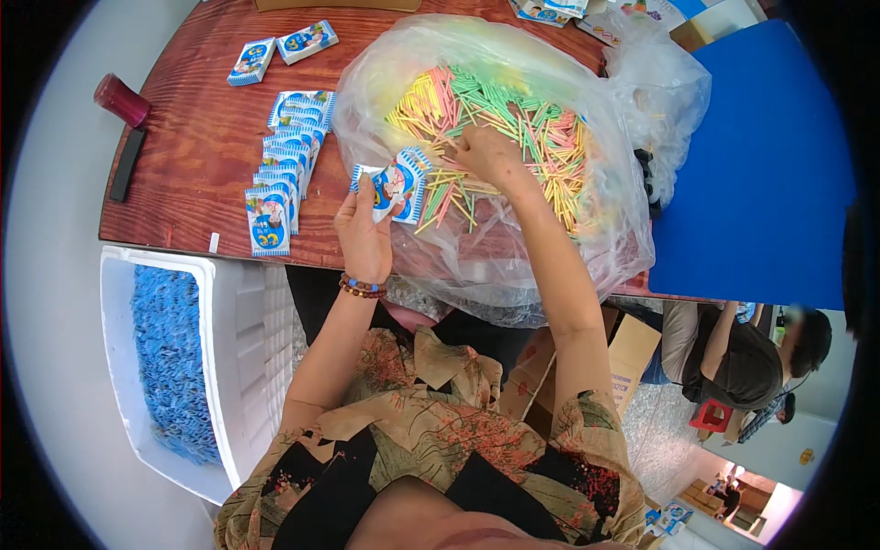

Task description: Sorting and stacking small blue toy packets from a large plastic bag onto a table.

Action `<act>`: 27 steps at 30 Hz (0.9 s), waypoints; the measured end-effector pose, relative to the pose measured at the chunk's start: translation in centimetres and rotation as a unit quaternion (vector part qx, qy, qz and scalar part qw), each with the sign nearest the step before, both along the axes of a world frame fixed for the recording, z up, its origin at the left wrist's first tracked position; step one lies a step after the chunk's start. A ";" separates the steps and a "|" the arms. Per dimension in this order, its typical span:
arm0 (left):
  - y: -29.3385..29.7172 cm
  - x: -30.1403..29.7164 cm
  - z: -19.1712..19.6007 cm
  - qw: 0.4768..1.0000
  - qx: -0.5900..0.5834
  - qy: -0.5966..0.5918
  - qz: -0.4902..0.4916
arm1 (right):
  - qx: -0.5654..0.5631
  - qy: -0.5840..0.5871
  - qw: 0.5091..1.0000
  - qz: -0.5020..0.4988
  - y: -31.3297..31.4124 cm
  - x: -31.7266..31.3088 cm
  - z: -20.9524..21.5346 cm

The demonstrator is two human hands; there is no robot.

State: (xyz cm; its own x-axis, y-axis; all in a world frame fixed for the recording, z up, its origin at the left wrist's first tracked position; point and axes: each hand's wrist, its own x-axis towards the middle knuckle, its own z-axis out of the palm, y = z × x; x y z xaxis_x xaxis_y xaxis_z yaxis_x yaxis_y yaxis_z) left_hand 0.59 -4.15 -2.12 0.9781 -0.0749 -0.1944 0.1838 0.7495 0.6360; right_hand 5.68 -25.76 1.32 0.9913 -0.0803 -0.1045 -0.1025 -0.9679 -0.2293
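My left hand point(366, 234) is closed on a few small blue-and-white packets point(401, 186), thumb on top, at the near left edge of the plastic bag. A beaded bracelet circles that wrist. The large clear bag point(623, 220) lies spread on the table, full of thin pink, green and yellow sticks point(559, 170). Into this pile reaches my right hand point(489, 158), its fingers curled down among the sticks; whatever they grip is hidden. Left of the bag, similar packets point(284, 170) lie overlapped in a row, and two more point(280, 53) lie farther back.
The brown wooden table point(174, 174) carries a dark red cup point(121, 99) and a black bar point(127, 165) at left. Below stands a white foam box point(206, 367) of blue pieces. A blue board point(742, 174) is at right, with cartons point(632, 362) below and other people point(742, 357) beyond.
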 end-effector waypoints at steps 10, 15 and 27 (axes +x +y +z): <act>-0.8 -0.1 0.9 1.000 0.010 -0.004 -0.015 | 0.428 -0.071 0.901 -0.015 -1.5 -4.2 4.5; -0.9 -0.2 1.1 1.000 0.008 -0.005 -0.013 | 0.352 -0.100 0.921 0.138 0.8 -5.2 10.0; -0.5 -0.1 1.5 0.998 -0.056 -0.029 -0.003 | 0.451 0.032 0.884 0.116 4.6 -3.2 12.9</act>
State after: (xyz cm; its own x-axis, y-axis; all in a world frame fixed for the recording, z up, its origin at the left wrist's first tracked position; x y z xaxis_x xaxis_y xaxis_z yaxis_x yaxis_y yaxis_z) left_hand 0.53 -4.61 -0.57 0.9868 -0.0987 -0.1286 0.1543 0.8153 0.5582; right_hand 2.52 -21.12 14.22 0.9598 0.2693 -0.0796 0.0333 -0.3905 -0.9200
